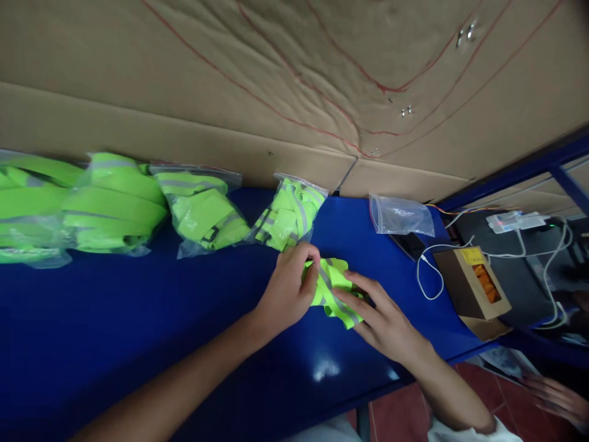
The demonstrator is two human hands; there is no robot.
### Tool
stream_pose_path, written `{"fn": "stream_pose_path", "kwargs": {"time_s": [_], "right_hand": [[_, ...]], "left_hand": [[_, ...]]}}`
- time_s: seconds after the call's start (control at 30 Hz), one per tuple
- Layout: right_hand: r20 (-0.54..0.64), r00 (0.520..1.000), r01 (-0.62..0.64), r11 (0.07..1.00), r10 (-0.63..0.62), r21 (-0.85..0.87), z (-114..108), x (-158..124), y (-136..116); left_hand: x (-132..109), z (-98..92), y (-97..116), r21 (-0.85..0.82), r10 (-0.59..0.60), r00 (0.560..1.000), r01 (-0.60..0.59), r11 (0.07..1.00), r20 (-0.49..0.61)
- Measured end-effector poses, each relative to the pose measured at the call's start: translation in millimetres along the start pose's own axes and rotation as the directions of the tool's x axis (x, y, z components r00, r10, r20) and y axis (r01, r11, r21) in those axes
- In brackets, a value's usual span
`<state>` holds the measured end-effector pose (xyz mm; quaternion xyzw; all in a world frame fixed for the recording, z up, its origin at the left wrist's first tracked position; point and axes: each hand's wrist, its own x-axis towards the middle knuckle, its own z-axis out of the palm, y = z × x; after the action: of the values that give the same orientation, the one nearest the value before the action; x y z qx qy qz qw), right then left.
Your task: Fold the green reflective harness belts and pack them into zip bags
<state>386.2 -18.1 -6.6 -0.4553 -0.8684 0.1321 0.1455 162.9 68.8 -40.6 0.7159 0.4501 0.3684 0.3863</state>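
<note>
A neon-yellow reflective strap [335,285] with grey stripes is bunched up between my two hands, just above the blue tabletop. My left hand [294,285] is closed, thumb and fingers pinching the strap's left side. From the right, my right hand [384,316] grips the bundle, its index and middle fingers lying across the top and its thumb mostly hidden. Directly beyond my left hand lies a clear zip bag of folded straps [294,215]. Farther left is another bagged strap bundle [205,212] with a dark buckle showing.
Larger bagged strap bundles [115,205] line the table's back left. An empty clear zip bag [400,215] partly covers a phone [408,245]. A cardboard box [473,282] with orange contents and white cables [430,264] occupy the right. Another person's hand [559,396] appears blurred at lower right.
</note>
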Motion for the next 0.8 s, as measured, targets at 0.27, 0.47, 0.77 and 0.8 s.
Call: {"fn": "stream_pose_path", "kwargs": {"time_s": [0.27, 0.47, 0.77, 0.8], "right_hand": [[-0.123, 0.991, -0.065, 0.992, 0.052, -0.107, -2, -12, -17], [-0.133, 0.990, -0.027, 0.996, 0.039, 0.087, 7, 11, -46], [-0.165, 0.986, 0.009, 0.985, 0.021, 0.175, -11, 56, -28], [-0.157, 0.987, 0.009, 0.988, 0.015, 0.155, -14, 62, -23]], "left_hand": [[-6, 8.6, 6, -0.019, -0.062, 0.992, 0.061, 0.998, -0.112], [-9, 11.8, 10, -0.055, -0.075, 0.989, 0.069, 0.996, -0.125], [-9, 9.9, -2, -0.180, -0.049, 0.998, 0.041, 0.983, -0.044], [-9, 9.9, -2, -0.193, -0.042, 0.999, 0.035, 0.981, -0.034]]}}
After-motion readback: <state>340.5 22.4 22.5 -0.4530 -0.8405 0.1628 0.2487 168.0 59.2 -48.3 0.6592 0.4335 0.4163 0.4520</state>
